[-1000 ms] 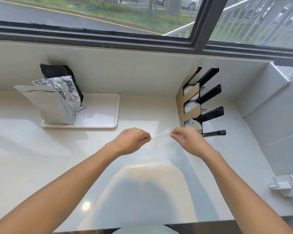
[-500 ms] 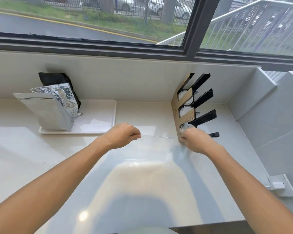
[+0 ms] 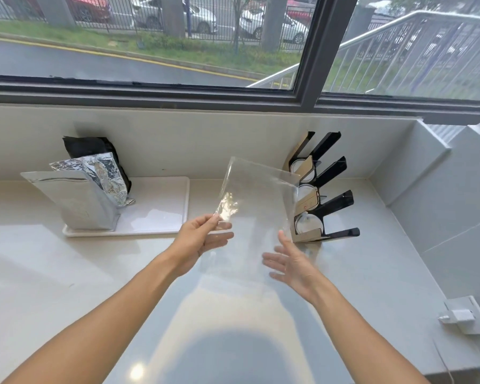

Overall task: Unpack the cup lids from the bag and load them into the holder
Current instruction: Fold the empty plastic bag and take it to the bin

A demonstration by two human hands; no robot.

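Note:
A clear, flat plastic bag (image 3: 257, 200) hangs in the air above the counter, tilted, and nothing shows inside it. My left hand (image 3: 198, 239) pinches its lower left corner between thumb and fingers. My right hand (image 3: 291, 263) is below the bag's right edge with fingers spread and holds nothing. The black and cardboard lid holder (image 3: 319, 189) stands against the back wall to the right, with white cup lids (image 3: 308, 224) in three of its slots.
A white tray (image 3: 161, 209) at the left carries a silver foil pouch (image 3: 81, 200) and a black bag (image 3: 89, 146) behind it. A wall socket with a white plug (image 3: 460, 317) sits at the right. A window sill runs along the back.
Both hands were stretching the bag between them low over the counter. The right hand has let go and opened; the left has lifted the bag up by one corner.

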